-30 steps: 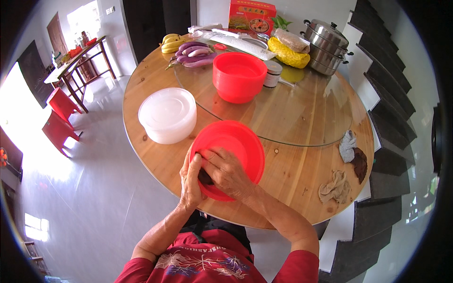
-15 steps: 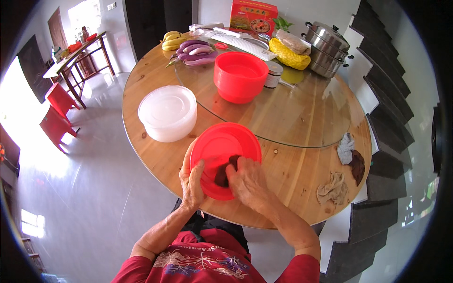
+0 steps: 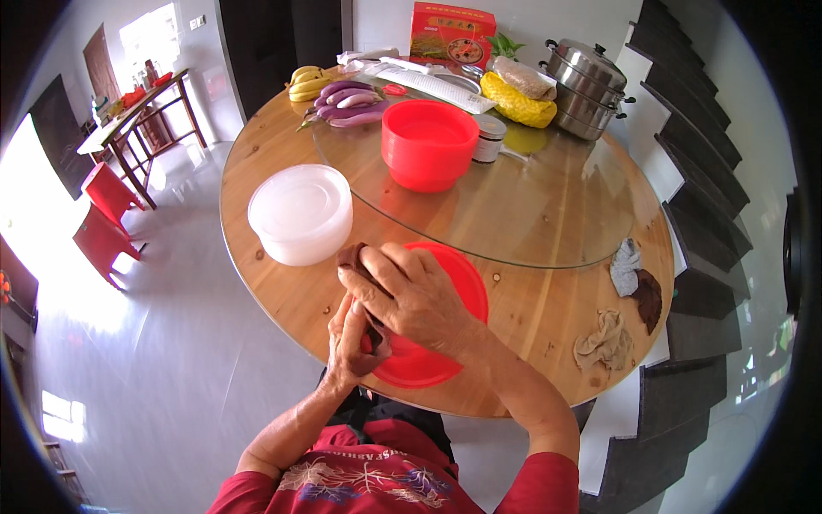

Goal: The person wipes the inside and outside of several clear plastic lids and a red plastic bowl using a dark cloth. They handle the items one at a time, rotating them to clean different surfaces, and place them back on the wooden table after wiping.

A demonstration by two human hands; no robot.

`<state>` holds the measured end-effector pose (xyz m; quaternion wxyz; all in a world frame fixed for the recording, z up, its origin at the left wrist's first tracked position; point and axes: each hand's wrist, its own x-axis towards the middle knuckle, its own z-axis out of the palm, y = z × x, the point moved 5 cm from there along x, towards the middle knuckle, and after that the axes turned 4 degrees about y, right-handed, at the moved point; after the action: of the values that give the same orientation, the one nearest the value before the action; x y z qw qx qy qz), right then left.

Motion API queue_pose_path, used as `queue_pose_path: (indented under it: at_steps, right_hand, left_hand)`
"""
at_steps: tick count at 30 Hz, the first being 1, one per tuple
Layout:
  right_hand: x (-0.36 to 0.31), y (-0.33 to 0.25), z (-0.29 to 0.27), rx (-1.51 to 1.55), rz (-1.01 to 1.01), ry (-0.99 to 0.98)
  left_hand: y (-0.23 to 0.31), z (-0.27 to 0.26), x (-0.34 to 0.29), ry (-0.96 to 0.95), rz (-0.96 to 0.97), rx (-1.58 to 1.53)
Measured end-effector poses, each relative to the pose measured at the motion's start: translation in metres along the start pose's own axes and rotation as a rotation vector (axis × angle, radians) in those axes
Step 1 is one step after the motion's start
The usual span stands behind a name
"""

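At the table's near edge, a round red plastic bowl [image 3: 467,283] is tilted toward me, its left part hidden by my hands. My right hand [image 3: 419,300] is closed on a dark brown cloth [image 3: 351,254] at the bowl's left side. Just below it, my left hand [image 3: 348,353] is closed at the bowl's left rim, thumb up, with part of the cloth by its fingers. How the cloth lies between the hands is partly hidden. Beyond the hands stand a white lidded plastic tub [image 3: 300,214] and a stack of red bowls [image 3: 428,158].
The round wooden table [image 3: 531,317] bears a glass turntable [image 3: 556,218]. Rags [image 3: 604,340] lie at its right edge. Farther back are bananas [image 3: 308,84], eggplants [image 3: 351,104], a jar [image 3: 488,141], a grater [image 3: 437,88], a red box [image 3: 449,34] and a steel steamer [image 3: 586,90]. Dark stairs [image 3: 698,257] rise at right.
My right hand has moved the brown cloth from inside the red bowl up and left to its left side, beside my left hand. The bowl has shifted slightly right and nearer.
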<state>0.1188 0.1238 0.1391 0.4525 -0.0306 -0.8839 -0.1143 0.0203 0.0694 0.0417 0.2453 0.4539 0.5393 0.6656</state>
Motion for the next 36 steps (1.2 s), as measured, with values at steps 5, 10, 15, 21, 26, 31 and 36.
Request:
queue_pose_path:
  at_steps: [5, 10, 15, 21, 26, 31, 36]
  right_hand:
    - [-0.001, 0.029, -0.003, -0.092, 0.012, -0.114]
    - [-0.026, 0.058, -0.009, 0.092, 0.299, -0.127]
    - [-0.073, 0.078, -0.017, 0.399, 0.635, -0.165]
    - [-0.033, 0.053, -0.025, -0.062, 0.191, -0.016]
    - [0.001, 0.015, -0.021, -0.106, -0.109, 0.008]
    - [-0.02, 0.055, -0.01, -0.098, 0.221, 0.01]
    - [-0.068, 0.072, -0.001, 0.05, 0.608, -0.106]
  left_hand:
    - [0.013, 0.007, -0.001, -0.062, -0.132, -0.32]
    - [0.019, 0.008, -0.001, -0.067, -0.137, -0.374]
    - [0.019, 0.004, -0.002, -0.079, -0.136, -0.208]
    - [0.035, 0.015, 0.003, -0.128, -0.168, -0.115]
    - [0.018, 0.01, 0.001, -0.133, -0.232, -0.135]
    - [0.042, 0.01, 0.001, -0.052, -0.071, -0.127]
    - [0.041, 0.005, -0.002, -0.003, 0.004, -0.091]
